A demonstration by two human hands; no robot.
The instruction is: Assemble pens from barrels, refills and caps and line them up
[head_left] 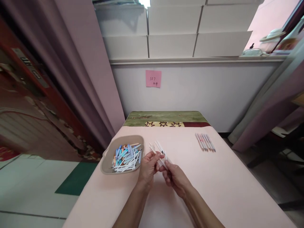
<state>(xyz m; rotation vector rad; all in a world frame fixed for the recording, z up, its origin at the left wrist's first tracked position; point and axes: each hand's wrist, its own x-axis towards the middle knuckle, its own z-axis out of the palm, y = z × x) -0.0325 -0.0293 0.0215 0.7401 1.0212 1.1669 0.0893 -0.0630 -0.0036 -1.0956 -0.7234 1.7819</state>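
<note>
My left hand (149, 166) and my right hand (175, 177) are close together over the middle of the pink tabletop. Both are closed on thin white sticks (159, 146), whose upper ends fan out above the fingers; some tips look dark. To the left of my hands stands a beige basket (106, 163). It holds many blue, teal and orange pen-like pieces (125, 152) and a pile of white sticks (129, 166). On the right of the table, several clear pens (205, 142) lie side by side in a row.
The pink table cover (209, 190) stops short of the green far end (161, 116) of the table. A pink note (153, 79) is stuck to the wall behind. White boxes (171, 46) line a ledge above. Curtains hang at both sides, with a reddish door at left.
</note>
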